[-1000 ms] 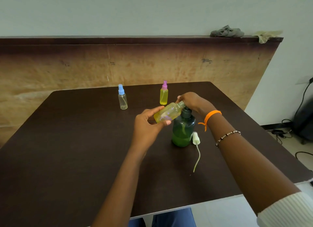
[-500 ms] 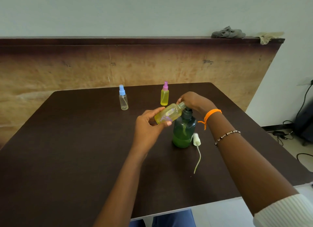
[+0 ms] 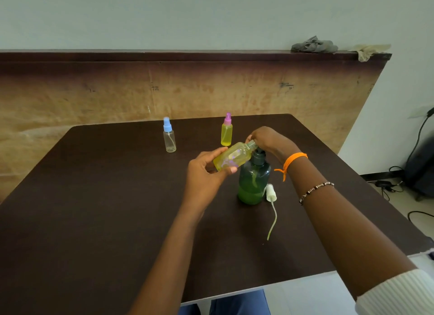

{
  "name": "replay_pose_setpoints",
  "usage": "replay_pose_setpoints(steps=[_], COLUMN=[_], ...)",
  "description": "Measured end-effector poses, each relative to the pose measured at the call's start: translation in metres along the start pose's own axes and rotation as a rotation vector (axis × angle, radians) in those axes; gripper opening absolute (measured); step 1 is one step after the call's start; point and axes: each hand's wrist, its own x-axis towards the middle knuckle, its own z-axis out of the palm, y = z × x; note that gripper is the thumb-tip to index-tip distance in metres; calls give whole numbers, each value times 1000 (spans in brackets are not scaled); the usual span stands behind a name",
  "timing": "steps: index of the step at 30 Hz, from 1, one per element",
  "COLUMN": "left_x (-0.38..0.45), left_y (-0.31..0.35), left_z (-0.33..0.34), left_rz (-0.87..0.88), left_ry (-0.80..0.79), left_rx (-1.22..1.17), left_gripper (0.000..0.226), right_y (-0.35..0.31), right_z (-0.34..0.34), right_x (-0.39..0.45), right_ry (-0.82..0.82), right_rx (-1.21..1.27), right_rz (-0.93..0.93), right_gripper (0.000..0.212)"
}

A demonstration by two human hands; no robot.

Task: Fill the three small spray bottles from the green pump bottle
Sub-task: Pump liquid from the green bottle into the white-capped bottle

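Observation:
My left hand (image 3: 204, 173) grips a small uncapped spray bottle (image 3: 234, 156) full of yellow liquid, tilted with its open neck up against the pump spout. My right hand (image 3: 270, 139) curls over the pump head of the green pump bottle (image 3: 253, 180), which stands upright mid-table with green liquid in its lower part. A white spray cap with its dip tube (image 3: 270, 192) lies on the table just right of the green bottle. Farther back stand a clear bottle with a blue cap (image 3: 169, 138) and a yellow-filled bottle with a pink cap (image 3: 226, 132).
Everything sits on a dark brown table (image 3: 94, 209) backed by a worn wooden panel. Two crumpled rags (image 3: 313, 45) lie on the ledge above it. Cables (image 3: 389, 185) trail over the floor at the right.

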Motion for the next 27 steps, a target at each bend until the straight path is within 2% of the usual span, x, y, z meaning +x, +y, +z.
replay_pose_setpoints(steps=[5, 10, 15, 24, 27], left_x=[-1, 1, 1, 0, 1], left_y=[2, 2, -2, 0, -2], left_z=[-2, -2, 0, -2, -1], left_rz=[-9, -2, -6, -2, 6], left_ry=[-10, -13, -4, -17, -6], left_rx=[-2, -3, -11, -34, -28], left_gripper=[50, 49, 51, 49, 49], right_y=[-4, -4, 3, -8, -6], right_z=[-7, -8, 3, -14, -5], right_x=[-5, -3, 2, -10, -5], right_ry=[6, 10, 16, 49, 81], right_rx=[162, 167, 208, 284, 300], right_rz=[-17, -21, -20, -30, -30], right_gripper=[35, 27, 40, 30, 36])
